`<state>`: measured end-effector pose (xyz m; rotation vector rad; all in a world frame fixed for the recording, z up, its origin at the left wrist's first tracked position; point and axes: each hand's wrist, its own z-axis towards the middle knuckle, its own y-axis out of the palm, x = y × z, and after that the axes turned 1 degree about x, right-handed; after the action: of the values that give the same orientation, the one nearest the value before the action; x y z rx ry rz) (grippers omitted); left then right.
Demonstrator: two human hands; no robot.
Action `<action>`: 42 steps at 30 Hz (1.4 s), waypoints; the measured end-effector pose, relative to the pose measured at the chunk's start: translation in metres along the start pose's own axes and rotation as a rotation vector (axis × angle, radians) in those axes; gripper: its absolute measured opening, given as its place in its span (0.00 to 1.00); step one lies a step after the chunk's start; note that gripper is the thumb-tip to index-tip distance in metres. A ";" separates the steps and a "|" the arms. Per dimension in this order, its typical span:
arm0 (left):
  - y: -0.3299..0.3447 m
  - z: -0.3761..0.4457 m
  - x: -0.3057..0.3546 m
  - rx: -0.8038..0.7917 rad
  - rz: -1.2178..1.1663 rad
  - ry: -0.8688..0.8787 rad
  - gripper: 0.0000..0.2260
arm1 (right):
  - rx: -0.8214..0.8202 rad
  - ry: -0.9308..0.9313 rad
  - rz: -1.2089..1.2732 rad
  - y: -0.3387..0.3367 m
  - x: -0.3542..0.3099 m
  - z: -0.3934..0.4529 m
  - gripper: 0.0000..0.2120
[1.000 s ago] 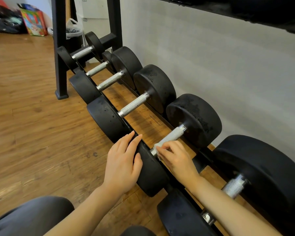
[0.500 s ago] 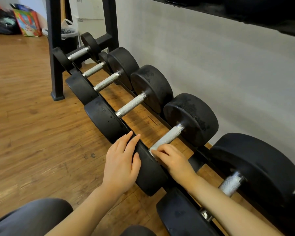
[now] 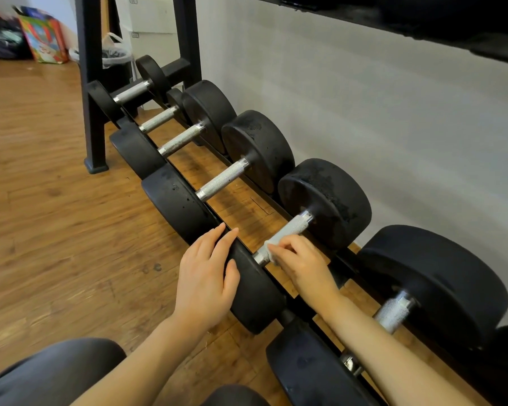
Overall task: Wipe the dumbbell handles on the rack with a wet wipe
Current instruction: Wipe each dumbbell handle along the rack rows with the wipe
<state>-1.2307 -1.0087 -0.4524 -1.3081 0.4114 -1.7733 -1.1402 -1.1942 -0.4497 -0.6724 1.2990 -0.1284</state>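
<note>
While crouched at the low rack (image 3: 311,310), knees at the bottom edge, the person works like this:
Left hand (image 3: 207,276): fingers flat and relaxed, resting on the near black weight head (image 3: 255,291), grip open.
Right hand (image 3: 302,262): fingertips curled, pinching a white wet wipe (image 3: 272,247) against the knurled dumbbell handle (image 3: 291,230).
Wet wipe: wrapped over the handle's near end.
Further along: more dumbbells in a row beside the white wall (image 3: 364,98).
Far corner: colourful bag (image 3: 43,35) on the wooden floor (image 3: 41,200).
</note>
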 end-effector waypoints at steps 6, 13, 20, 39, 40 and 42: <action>0.003 0.001 -0.005 0.007 -0.021 0.007 0.24 | 0.251 0.071 0.149 -0.014 0.002 0.009 0.05; -0.013 0.015 -0.009 -0.034 -0.006 0.059 0.24 | 0.210 -0.008 -0.055 -0.016 -0.010 0.012 0.09; -0.049 0.081 -0.050 0.123 0.208 0.156 0.19 | 0.155 -0.062 -0.243 0.003 -0.069 0.051 0.12; -0.049 0.158 -0.114 0.063 0.126 0.071 0.12 | 0.320 -0.482 -1.085 0.062 -0.062 0.184 0.20; -0.049 0.159 -0.115 0.070 0.120 0.069 0.13 | 0.311 -0.458 -1.083 0.065 -0.060 0.189 0.22; -0.049 0.159 -0.115 0.082 0.102 0.059 0.17 | 0.284 -0.369 -1.049 0.072 -0.055 0.193 0.24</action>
<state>-1.1024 -0.8544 -0.4260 -1.1603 0.4259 -1.7285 -0.9989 -1.0367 -0.4198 -1.0144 0.4562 -0.9735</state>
